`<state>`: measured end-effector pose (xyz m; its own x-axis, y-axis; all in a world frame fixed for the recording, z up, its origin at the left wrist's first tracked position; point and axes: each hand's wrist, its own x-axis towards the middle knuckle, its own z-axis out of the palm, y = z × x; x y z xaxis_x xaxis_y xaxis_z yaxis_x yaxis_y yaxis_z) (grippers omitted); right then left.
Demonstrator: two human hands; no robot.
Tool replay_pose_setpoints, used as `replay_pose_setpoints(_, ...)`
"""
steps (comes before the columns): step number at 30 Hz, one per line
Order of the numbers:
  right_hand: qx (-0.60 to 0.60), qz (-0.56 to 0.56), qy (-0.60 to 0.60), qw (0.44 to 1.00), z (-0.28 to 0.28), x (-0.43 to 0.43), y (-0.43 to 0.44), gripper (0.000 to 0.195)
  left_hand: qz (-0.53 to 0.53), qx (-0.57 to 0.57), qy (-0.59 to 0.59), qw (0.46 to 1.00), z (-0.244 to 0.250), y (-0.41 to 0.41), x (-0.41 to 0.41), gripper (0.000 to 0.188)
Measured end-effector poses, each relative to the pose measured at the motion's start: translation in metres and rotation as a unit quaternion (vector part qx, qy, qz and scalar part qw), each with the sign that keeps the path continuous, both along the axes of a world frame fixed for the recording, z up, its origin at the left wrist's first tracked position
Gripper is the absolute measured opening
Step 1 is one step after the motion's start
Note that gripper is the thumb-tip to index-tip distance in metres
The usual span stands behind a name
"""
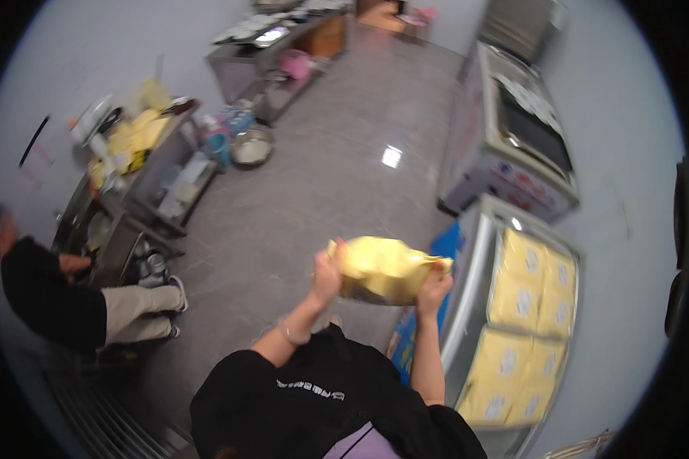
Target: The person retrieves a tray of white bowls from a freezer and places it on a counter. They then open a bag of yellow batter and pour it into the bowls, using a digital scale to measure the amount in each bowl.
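Observation:
A shiny yellow bag [382, 267], bulging in the middle, is held up in front of my body above the floor. My left hand [326, 278] grips its left end. The twisted right end is pinched in my right hand [434, 290]. Motion blurs the fingers and bag a little, and what the bag contains is hidden. Just right of my right arm stands a chest freezer [473, 275], its top lined with flat yellow packages [514, 281] bearing labels.
Another chest freezer [505, 166] stands farther along the right wall. To the left, a person [51, 298] in a black top is at a metal sink [97, 229]. A cluttered steel table [155, 149] and a metal basin [252, 148] on the floor lie beyond.

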<state>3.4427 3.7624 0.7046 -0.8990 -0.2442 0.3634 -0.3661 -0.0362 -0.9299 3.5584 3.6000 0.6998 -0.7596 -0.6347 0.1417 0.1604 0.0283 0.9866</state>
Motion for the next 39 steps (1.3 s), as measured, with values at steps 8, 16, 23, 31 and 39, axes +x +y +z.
replay_pose_setpoints(8,-0.017,0.217,-0.148,0.965,-0.025,-0.09,-0.196,0.035,0.183,0.007,0.034,0.983,-0.01,-0.118,-0.041,0.041)
replay_pose_setpoints(16,0.074,0.313,-0.105,0.941,-0.073,-0.205,-0.363,0.032,0.345,-0.09,-0.049,0.933,-0.014,-0.227,-0.136,0.04)
replay_pose_setpoints(23,0.068,0.379,-0.04,0.922,-0.062,-0.234,-0.523,0.029,0.548,0.015,-0.096,0.831,-0.046,-0.346,-0.177,0.039)
replay_pose_setpoints(31,0.113,0.588,-0.013,0.801,0.023,-0.19,-0.72,0.024,0.626,0.232,0.101,0.738,-0.108,-0.514,-0.101,0.027)
replay_pose_setpoints(39,0.092,0.599,0.178,0.776,0.017,-0.123,-0.908,0.043,0.391,-0.184,-0.182,0.883,0.003,-0.709,-0.084,0.068)
